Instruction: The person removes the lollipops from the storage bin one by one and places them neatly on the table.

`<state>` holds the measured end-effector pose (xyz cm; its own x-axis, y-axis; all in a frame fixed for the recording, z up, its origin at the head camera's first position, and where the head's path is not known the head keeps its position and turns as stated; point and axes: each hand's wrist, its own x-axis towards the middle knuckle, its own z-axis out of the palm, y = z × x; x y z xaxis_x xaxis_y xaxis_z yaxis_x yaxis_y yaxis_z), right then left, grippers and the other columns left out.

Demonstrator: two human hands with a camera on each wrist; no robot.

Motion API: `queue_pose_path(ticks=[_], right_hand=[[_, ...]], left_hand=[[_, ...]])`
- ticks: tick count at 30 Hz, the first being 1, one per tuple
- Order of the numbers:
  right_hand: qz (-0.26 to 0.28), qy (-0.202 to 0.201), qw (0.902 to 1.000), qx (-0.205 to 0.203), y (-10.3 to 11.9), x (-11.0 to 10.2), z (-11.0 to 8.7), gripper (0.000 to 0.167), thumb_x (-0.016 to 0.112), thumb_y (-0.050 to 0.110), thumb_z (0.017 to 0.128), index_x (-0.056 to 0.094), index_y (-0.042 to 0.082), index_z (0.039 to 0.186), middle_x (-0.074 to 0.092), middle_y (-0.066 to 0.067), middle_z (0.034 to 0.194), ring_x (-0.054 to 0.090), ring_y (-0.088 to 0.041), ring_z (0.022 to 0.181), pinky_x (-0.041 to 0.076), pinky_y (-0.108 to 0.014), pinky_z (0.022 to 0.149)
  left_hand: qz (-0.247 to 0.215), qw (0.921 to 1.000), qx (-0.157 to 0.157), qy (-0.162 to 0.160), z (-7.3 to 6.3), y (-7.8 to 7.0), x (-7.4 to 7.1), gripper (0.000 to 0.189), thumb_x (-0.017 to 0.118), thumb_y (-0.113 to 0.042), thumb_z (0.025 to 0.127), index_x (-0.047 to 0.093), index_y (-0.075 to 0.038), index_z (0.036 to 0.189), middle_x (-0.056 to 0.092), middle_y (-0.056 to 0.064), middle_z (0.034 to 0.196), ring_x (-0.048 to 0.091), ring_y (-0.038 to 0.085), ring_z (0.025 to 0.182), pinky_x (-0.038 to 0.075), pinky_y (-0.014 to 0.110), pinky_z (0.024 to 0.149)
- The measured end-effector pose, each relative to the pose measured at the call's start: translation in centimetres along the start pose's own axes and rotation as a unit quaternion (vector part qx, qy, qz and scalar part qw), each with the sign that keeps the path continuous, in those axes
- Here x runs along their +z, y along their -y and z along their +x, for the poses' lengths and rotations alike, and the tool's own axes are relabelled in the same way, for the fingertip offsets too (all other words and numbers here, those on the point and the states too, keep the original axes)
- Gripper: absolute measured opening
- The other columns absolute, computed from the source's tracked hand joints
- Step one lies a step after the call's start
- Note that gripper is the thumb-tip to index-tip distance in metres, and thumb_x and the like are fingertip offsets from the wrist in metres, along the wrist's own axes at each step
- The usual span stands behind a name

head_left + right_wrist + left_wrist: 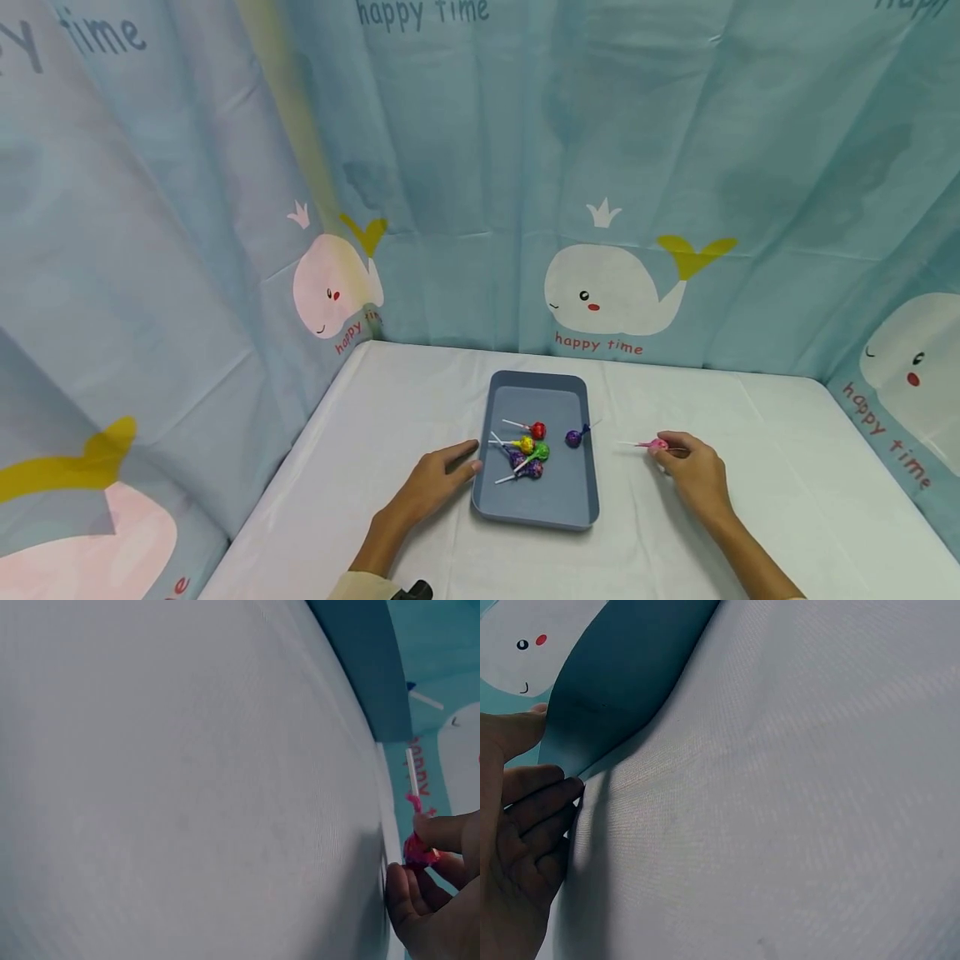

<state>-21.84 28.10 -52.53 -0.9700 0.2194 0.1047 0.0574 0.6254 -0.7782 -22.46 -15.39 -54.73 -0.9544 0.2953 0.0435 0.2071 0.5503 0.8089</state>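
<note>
One pink lollipop [657,445] pinched in right hand [697,475].

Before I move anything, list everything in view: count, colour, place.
Tray: one, grey-blue, on tablecloth.
Red lollipop, yellow lollipop, green lollipop: one each, in tray.
Purple lollipops: three, in tray, one near right wall.
Pink lollipop: one, pinched in right hand.
Tablecloth: one, white, under tray.
Curtain: count unclear, blue, behind tablecloth.
Whale prints: four, pale, on curtain.
Lettering: several, red or blue, on curtain.
Left sleeve: one, cream, bottom edge.
Black object: one, beside left sleeve.
Left hand: one, bare, at tray's left rim.
Right hand: one, bare, right of tray.
</note>
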Motion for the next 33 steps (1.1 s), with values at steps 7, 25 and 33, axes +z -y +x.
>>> queue_pose_path(ticks=[7,25,33], right_hand=[[-0.013,-0.008,0.9999,0.002,-1.0,-0.3,0.7,0.037,0.079,0.017,0.097,0.073,-0.002,0.128,0.077,-0.017,0.112,0.062,-0.005,0.088,0.052,-0.014,0.068],[-0.034,-0.007,0.9994,0.008,-1.4,-0.5,1.7,0.04,0.08,0.015,0.097,0.071,-0.008,0.127,0.074,-0.025,0.114,0.066,-0.024,0.094,0.049,-0.015,0.066],[-0.037,-0.014,0.9992,0.007,-1.5,-0.4,1.6,0.038,0.079,0.014,0.096,0.071,-0.006,0.128,0.075,-0.023,0.112,0.065,-0.023,0.094,0.048,-0.014,0.066]], left_hand=[[0.003,1.0,-0.001,-0.001,0.0,0.0,0.0,0.065,0.063,-0.053,0.104,0.059,-0.01,0.153,0.059,0.01,0.155,0.046,0.042,0.149,0.035,0.063,0.124],[0.01,0.9999,0.001,-0.009,0.0,-0.2,0.1,0.062,0.063,-0.051,0.105,0.06,-0.01,0.152,0.06,0.011,0.154,0.049,0.041,0.148,0.037,0.061,0.124],[0.009,0.9999,0.006,-0.011,0.0,0.0,0.1,0.061,0.063,-0.051,0.105,0.061,-0.011,0.151,0.06,0.012,0.153,0.049,0.042,0.147,0.037,0.061,0.124]])
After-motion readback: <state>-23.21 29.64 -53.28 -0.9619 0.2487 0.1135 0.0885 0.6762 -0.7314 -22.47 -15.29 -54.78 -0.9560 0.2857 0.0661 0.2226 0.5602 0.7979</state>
